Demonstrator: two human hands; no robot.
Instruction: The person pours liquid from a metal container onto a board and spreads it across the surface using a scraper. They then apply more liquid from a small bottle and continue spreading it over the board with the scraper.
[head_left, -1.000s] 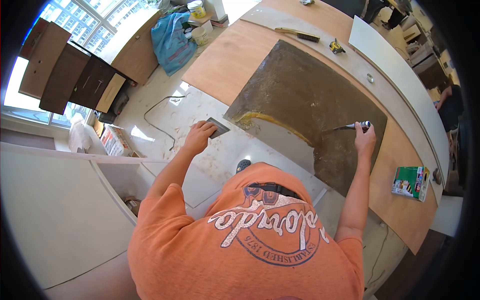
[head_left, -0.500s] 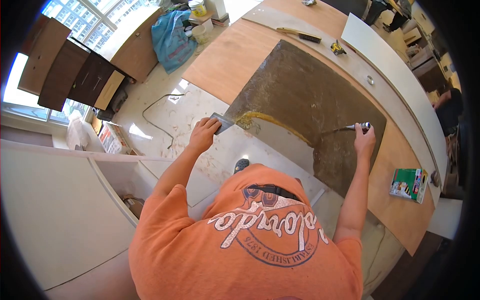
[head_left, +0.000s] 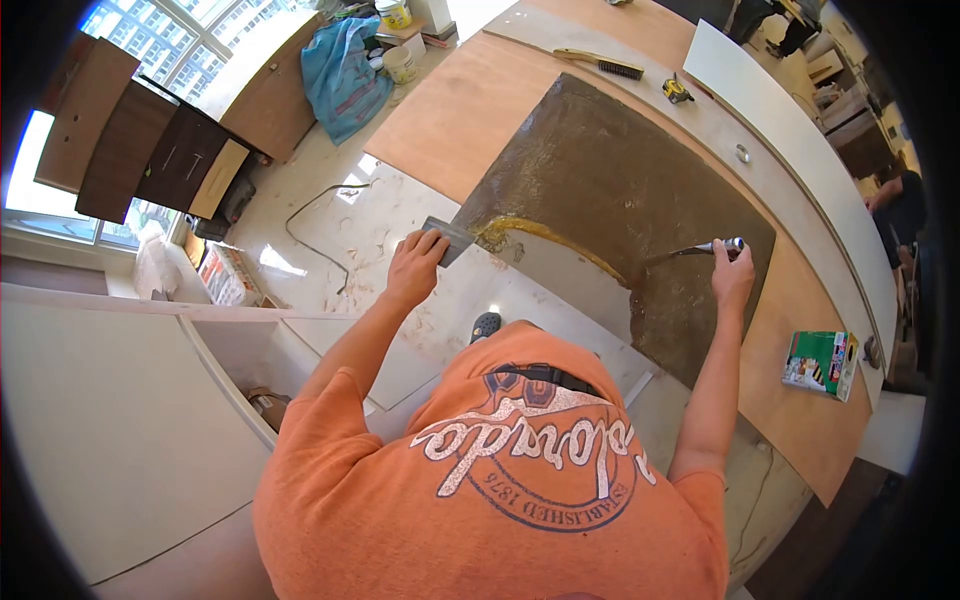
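A dark brown sheet (head_left: 640,170) with a wet sheen lies on the plywood. Along its near side runs a thick amber streak (head_left: 560,238) of what looks like glue, bordering a pale strip. My left hand (head_left: 415,268) is closed on a flat grey scraper (head_left: 450,241), held just off the sheet's left corner. In my right hand (head_left: 734,274) is the handle of a thin-bladed putty knife (head_left: 712,247). Its tip points left and meets the brown surface near the streak's right end; the exact contact is hard to make out.
A wire brush (head_left: 600,63), a yellow tape measure (head_left: 676,90) and a tape roll (head_left: 742,152) lie on the far board. To the right is a green-and-white box (head_left: 818,365). A cable (head_left: 290,225) trails over the floor at left. Another person (head_left: 888,205) is at the far right.
My left hand has shifted slightly right and up, and more of the scraper's flat face shows. The putty knife and my right hand have moved slightly, still over the sheet.
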